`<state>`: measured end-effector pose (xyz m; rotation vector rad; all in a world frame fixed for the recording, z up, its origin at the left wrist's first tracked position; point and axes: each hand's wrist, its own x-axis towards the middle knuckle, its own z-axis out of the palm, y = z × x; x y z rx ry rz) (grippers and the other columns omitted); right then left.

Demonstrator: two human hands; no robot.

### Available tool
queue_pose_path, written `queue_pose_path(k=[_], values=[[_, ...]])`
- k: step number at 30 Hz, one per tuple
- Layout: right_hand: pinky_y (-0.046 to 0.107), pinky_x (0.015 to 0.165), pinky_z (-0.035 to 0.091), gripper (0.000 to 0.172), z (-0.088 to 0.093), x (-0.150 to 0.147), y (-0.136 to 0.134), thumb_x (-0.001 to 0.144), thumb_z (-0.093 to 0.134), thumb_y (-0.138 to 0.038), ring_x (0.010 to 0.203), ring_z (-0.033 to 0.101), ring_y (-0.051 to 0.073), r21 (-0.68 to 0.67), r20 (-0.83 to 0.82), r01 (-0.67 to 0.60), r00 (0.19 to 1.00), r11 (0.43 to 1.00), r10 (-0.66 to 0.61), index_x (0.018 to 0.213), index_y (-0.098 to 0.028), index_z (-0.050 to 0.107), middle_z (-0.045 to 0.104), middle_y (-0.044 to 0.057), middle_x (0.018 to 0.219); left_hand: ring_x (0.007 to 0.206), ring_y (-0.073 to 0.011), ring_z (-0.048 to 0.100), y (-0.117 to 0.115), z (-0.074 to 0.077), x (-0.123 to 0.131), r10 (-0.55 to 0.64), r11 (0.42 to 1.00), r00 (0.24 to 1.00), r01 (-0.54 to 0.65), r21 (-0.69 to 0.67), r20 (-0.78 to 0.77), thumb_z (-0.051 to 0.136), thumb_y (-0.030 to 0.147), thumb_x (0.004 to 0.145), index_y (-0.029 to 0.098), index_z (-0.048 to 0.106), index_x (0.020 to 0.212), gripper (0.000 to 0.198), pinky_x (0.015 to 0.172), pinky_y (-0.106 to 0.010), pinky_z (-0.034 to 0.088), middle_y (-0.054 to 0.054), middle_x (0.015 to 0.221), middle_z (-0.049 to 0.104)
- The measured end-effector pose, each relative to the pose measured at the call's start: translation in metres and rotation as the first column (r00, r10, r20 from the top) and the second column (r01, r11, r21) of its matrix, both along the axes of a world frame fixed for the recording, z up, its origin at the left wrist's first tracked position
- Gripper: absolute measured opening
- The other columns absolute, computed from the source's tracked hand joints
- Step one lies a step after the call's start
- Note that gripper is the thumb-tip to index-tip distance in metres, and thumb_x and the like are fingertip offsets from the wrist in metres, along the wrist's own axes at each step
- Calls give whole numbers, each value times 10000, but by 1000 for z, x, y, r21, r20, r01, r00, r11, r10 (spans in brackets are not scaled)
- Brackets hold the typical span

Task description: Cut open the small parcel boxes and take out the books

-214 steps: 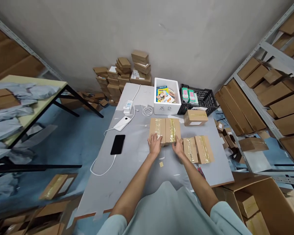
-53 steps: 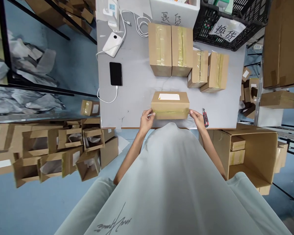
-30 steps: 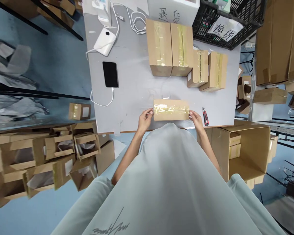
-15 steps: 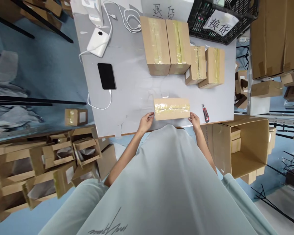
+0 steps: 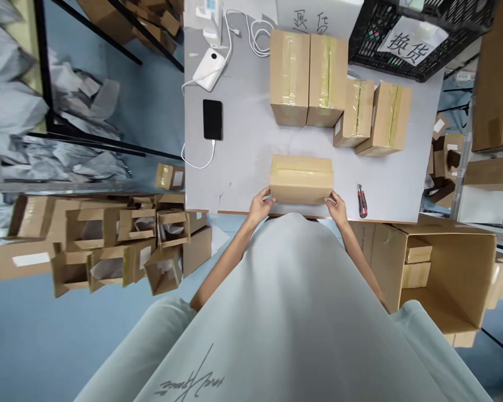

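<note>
A taped cardboard box lies lengthwise at the near edge of the grey table, right in front of my body. My left hand grips its left near corner, with the fingertips against the end. At the opposite near corner, my right hand holds the box in the same way, thumb and fingers pinched on it. To the right of that hand lies a red and black box cutter. Behind the box stand two tall taped boxes side by side and two smaller taped boxes.
On the table's left are a black phone on a white cable and a white power bank. A black plastic crate stands at the back right. Open cartons fill the lower left; a large open carton stands at the right.
The box has tipped, so its near long side now shows below the taped top. Both hands stay at its ends. My view has shifted left, moving the table rightward in the picture.
</note>
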<state>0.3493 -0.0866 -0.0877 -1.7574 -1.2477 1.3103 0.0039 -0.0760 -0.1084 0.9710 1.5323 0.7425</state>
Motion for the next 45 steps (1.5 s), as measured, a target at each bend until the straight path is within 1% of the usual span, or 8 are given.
queue_pose_path(k=[7, 11, 15, 23, 27, 31, 38, 45], values=[[522, 1235, 570, 760, 4, 10, 14, 1014, 656, -731, 1414, 661, 316, 29, -37, -11, 999, 1000, 12, 1615, -266, 679, 675, 160, 1491, 1384, -346, 723, -4, 9, 1, 68, 992, 998, -65, 106, -17, 780, 571, 956, 170, 765, 1415, 610, 1211, -529, 591, -171, 1487, 771], [535, 1254, 558, 779, -1, 17, 10, 988, 679, -735, 1402, 695, 331, 19, -72, -84, 994, 996, 85, 1599, -251, 693, 678, 174, 1554, 1328, -340, 746, -15, 3, 6, 100, 992, 995, -99, 74, -12, 790, 544, 942, 169, 753, 1438, 622, 1233, -553, 570, -180, 1513, 756], [555, 1260, 555, 716, -12, 28, -4, 950, 713, -665, 1417, 711, 353, -28, -110, -104, 989, 994, 100, 1517, -230, 752, 737, 154, 1548, 1434, -369, 697, -31, -4, 14, 147, 989, 989, -147, 32, 17, 788, 520, 934, 150, 737, 1448, 635, 1280, -577, 523, -218, 1551, 718], [577, 1266, 545, 685, -29, 28, -23, 924, 732, -538, 1366, 762, 345, -135, -79, -97, 993, 986, 87, 1526, -214, 743, 744, 150, 1558, 1461, -379, 669, -52, -10, 31, 245, 964, 969, -240, -110, 34, 619, 841, 971, 207, 758, 1314, 734, 1206, -587, 586, -190, 1494, 741], [600, 1240, 570, 805, -18, 25, -24, 895, 781, -624, 1482, 680, 380, -108, -109, -80, 992, 991, 69, 1582, -212, 703, 661, 167, 1656, 1453, -386, 672, -51, 2, 37, 271, 961, 961, -268, -73, 47, 552, 862, 1007, 205, 765, 1283, 744, 1189, -581, 596, -202, 1479, 744], [554, 1290, 535, 790, 5, 25, -3, 917, 759, -704, 1540, 623, 363, 43, -122, -35, 992, 998, 40, 1529, -206, 751, 663, 168, 1651, 1480, -335, 666, -35, 26, 41, 283, 958, 957, -286, 38, 66, 564, 797, 1048, 228, 756, 1376, 684, 1234, -524, 566, -158, 1529, 740], [522, 1163, 642, 731, 45, 30, 32, 957, 750, -667, 1240, 764, 309, 111, -21, -9, 1000, 994, 11, 1553, -243, 744, 727, 151, 1562, 1510, -339, 649, 1, 61, 45, 262, 949, 963, -268, 164, 57, 664, 652, 1055, 212, 790, 1393, 569, 1314, -487, 483, -127, 1536, 752], [574, 1213, 604, 829, 42, 27, 6, 931, 759, -703, 1299, 743, 339, 46, -38, -2, 999, 999, 4, 1598, -214, 700, 723, 158, 1575, 1491, -333, 660, -13, 60, 48, 244, 962, 968, -249, 110, 61, 588, 658, 1089, 208, 797, 1376, 573, 1286, -476, 504, -125, 1521, 760]])
